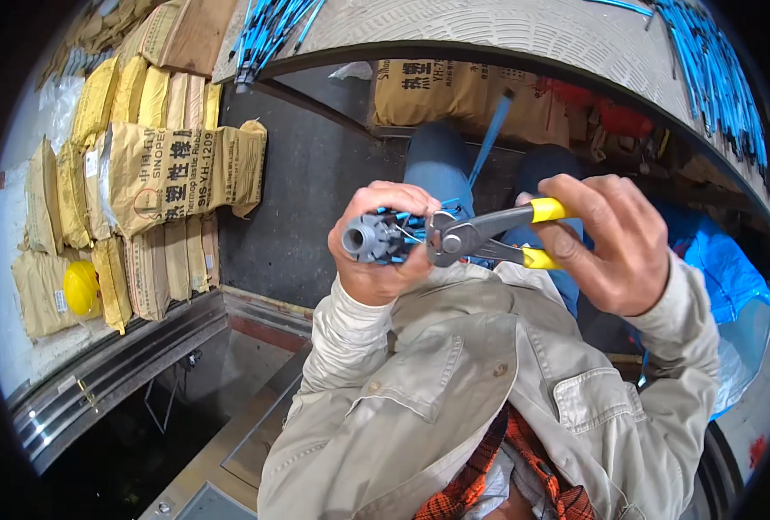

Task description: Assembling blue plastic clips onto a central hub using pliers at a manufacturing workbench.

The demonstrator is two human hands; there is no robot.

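My left hand (pixel 383 247) is closed around a grey notched plastic hub (pixel 369 239) with a round hole in its end. Blue and black pieces sit around the hub inside the same grip, and a blue rod (pixel 492 139) sticks out away from me. End-cutting pincers (pixel 480 232) with yellow handle ends are in my right hand (pixel 606 238), its fingers around the handles. Their jaws are beside my left fingers, at a thin wire (pixel 409 234) next to the hub. Whether the jaws grip that wire I cannot tell.
Bundles of blue rods (pixel 714 82) lie on the grey textured bench (pixel 489 35) ahead; another bundle (pixel 272 35) is at its left end. Stacked paper sacks (pixel 168 173) stand at left, with a yellow hard hat (pixel 81 288) on them. A blue plastic bag (pixel 727 277) is at right.
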